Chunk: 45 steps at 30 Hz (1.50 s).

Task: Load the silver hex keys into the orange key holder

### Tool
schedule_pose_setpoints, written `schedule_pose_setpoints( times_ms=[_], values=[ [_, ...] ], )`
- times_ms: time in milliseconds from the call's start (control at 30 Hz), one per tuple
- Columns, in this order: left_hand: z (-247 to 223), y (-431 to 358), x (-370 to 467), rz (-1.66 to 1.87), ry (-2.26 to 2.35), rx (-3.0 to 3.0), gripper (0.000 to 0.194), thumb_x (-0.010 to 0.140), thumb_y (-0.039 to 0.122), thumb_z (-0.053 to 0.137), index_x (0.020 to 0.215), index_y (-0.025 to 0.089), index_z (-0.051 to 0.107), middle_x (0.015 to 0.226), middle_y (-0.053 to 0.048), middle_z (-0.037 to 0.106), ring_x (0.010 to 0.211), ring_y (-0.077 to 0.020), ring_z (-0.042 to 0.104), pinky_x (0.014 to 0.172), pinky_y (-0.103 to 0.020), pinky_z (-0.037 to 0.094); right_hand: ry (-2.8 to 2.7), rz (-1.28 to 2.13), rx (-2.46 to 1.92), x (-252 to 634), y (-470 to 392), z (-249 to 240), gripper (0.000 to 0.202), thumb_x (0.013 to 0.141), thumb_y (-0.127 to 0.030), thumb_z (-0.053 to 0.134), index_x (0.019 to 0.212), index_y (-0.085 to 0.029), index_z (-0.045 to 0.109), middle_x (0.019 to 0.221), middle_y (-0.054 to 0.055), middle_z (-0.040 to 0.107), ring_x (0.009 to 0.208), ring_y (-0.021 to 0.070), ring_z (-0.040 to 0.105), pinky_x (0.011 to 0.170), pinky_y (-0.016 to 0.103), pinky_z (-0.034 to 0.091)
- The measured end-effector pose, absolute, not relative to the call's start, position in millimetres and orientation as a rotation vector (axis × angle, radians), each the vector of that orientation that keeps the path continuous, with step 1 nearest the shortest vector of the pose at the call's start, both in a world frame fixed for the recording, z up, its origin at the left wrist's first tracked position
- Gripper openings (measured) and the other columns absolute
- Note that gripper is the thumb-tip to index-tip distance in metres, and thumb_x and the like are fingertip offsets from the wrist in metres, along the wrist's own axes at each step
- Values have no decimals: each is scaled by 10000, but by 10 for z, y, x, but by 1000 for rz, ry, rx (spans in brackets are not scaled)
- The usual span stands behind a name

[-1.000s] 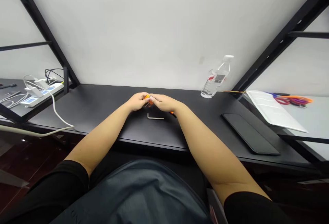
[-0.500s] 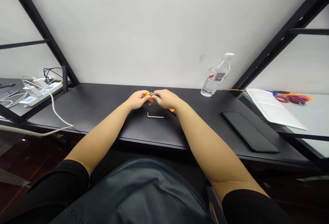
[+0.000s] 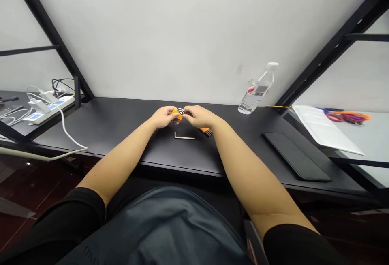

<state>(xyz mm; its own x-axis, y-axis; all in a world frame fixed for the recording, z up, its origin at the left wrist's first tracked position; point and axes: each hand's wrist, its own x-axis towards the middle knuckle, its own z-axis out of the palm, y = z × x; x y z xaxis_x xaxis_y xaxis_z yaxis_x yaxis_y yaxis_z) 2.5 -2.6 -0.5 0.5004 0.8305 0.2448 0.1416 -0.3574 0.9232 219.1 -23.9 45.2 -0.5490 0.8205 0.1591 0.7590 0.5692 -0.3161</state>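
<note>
Fingers of our left hand point(image 3: 162, 118) curl in a pinch around an orange hex-key holder point(image 3: 176, 115), slightly left of the frame's centre, with bent steel keys point(image 3: 181, 111) at its upper right. Our right hand point(image 3: 199, 116) has its fingers bent together at those keys; we cannot tell whether they grip one. Just below centre, we see a loose hex key point(image 3: 184, 137) on the black desk point(image 3: 121, 123); a second orange holder point(image 3: 204, 130) shows partly behind our right wrist.

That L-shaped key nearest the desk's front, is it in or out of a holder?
Out: the key lies alone on the desk, apart from the orange holder in the left hand.
</note>
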Motion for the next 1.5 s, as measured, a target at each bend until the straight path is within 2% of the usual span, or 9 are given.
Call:
schedule_pose_setpoints(
  times_ms=[167, 400, 467, 700, 900, 1133, 1267, 1400, 1500],
  values=[
    [64, -76, 27, 901, 890, 1857, 336, 867, 447, 702, 986, 136, 662, 887, -97, 766, 787, -176, 714, 802, -330, 556, -2446, 366, -1354, 2178, -206, 421, 137, 954, -292, 501, 884, -216, 590, 883, 37, 695, 729, 170, 560, 619, 278, 357],
    [65, -67, -3, 865, 1059, 1976, 262, 859, 370, 685, 1010, 156, 691, 932, -74, 776, 836, -190, 720, 813, -322, 555, -2462, 390, -1364, 2173, -274, 454, 252, 971, -432, 510, 888, -219, 615, 892, 36, 700, 731, 169, 560, 620, 277, 358],
    [48, -55, 0, 873, 1030, 1967, 271, 864, 380, 682, 1006, 150, 689, 909, -79, 773, 822, -194, 719, 807, -329, 559, -2477, 371, -1356, 2174, -276, 460, 299, 999, -454, 462, 905, -221, 623, 903, 43, 703, 731, 171, 559, 626, 278, 359],
    [4, -32, 31, 940, 850, 1769, 355, 877, 466, 705, 1006, 141, 644, 858, -93, 753, 760, -186, 725, 783, -351, 580, -2386, 332, -1365, 2105, -273, 452, 323, 1041, -378, 372, 920, -206, 617, 951, 68, 714, 759, 177, 572, 650, 279, 376],
    [-1, -25, 16, 937, 874, 1729, 329, 872, 415, 728, 1009, 126, 648, 873, -101, 756, 763, -180, 726, 770, -339, 586, -2412, 416, -1353, 2176, -294, 482, 366, 1026, -499, 417, 978, -208, 634, 969, 60, 716, 780, 179, 579, 657, 273, 387],
    [1, -38, 28, 929, 831, 1698, 348, 865, 408, 743, 1028, 115, 650, 912, -114, 758, 791, -181, 728, 778, -340, 594, -2516, 337, -1347, 2174, -262, 476, 246, 1020, -354, 433, 919, -205, 600, 929, 66, 707, 739, 176, 577, 637, 285, 371],
    [-17, -13, 20, 958, 830, 1689, 358, 864, 428, 743, 1026, 124, 649, 907, -112, 758, 790, -189, 735, 779, -337, 589, -2456, 352, -1399, 2189, -266, 493, 293, 1024, -412, 421, 942, -212, 620, 908, 62, 714, 730, 181, 583, 631, 291, 385],
    [-52, 35, -4, 990, 891, 1692, 306, 870, 384, 722, 1037, 138, 651, 910, -101, 761, 783, -185, 735, 789, -337, 586, -2510, 486, -1379, 2294, -306, 571, 303, 927, -517, 580, 958, -229, 666, 930, 38, 734, 746, 177, 614, 619, 281, 413],
    [-77, 65, -19, 984, 929, 1707, 278, 861, 365, 717, 1024, 148, 659, 949, -103, 767, 797, -189, 733, 802, -344, 587, -2766, 703, -1348, 2260, -371, 604, 218, 820, -458, 707, 882, -249, 703, 848, 9, 733, 680, 165, 620, 568, 277, 412]
  ],
)
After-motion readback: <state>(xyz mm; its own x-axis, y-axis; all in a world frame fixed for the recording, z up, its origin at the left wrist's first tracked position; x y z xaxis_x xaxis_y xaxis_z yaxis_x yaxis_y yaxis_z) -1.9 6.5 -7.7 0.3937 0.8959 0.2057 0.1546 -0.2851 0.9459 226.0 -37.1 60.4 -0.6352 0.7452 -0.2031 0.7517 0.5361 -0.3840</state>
